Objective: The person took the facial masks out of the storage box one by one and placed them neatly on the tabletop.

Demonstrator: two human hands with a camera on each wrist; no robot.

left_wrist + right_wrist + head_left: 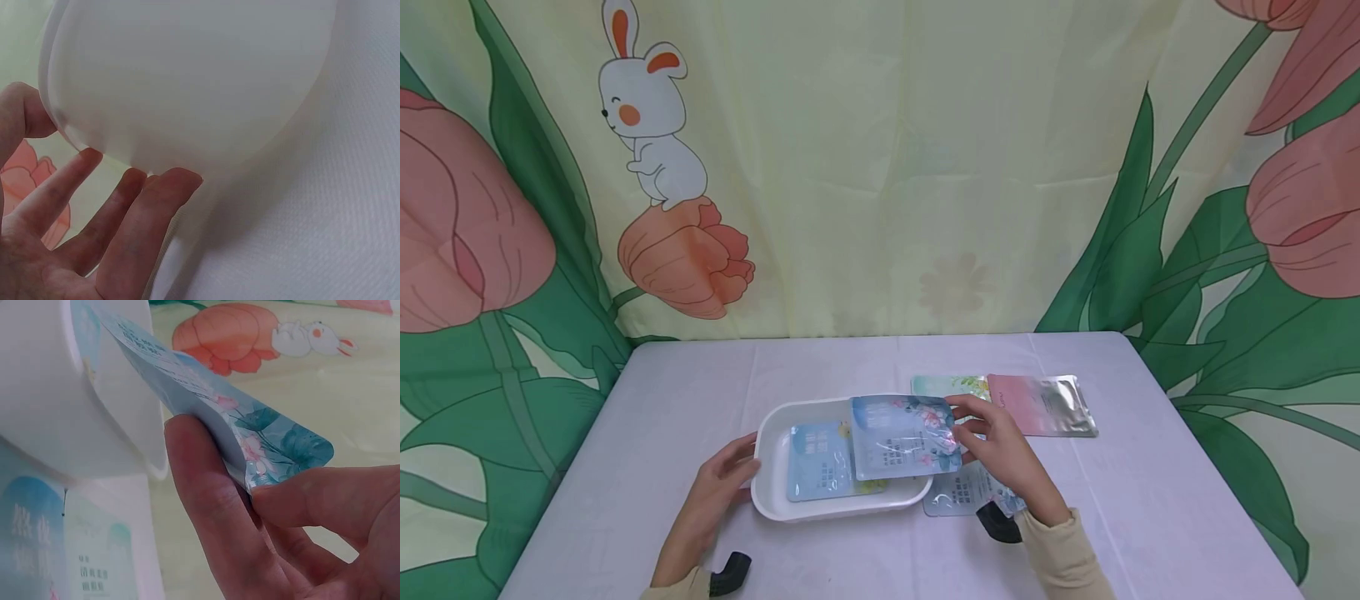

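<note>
My right hand (1000,446) pinches the right edge of a blue floral sheet mask packet (902,437) between thumb and fingers. The packet is held over the right part of a white tray (767,492), partly covering another light blue packet (816,462) that lies inside. In the right wrist view the held packet (187,387) slants up and away from the thumb. At the tray's left end, my left hand (718,483) holds the rim; the left wrist view shows several fingertips against the tray's outer wall (200,81).
A blue packet (951,496) lies on the white table (820,558) under my right wrist, partly hidden. Farther back at the right lie a green packet (947,385) and a pink and silver one (1037,404). Behind the table hangs a printed curtain (880,167).
</note>
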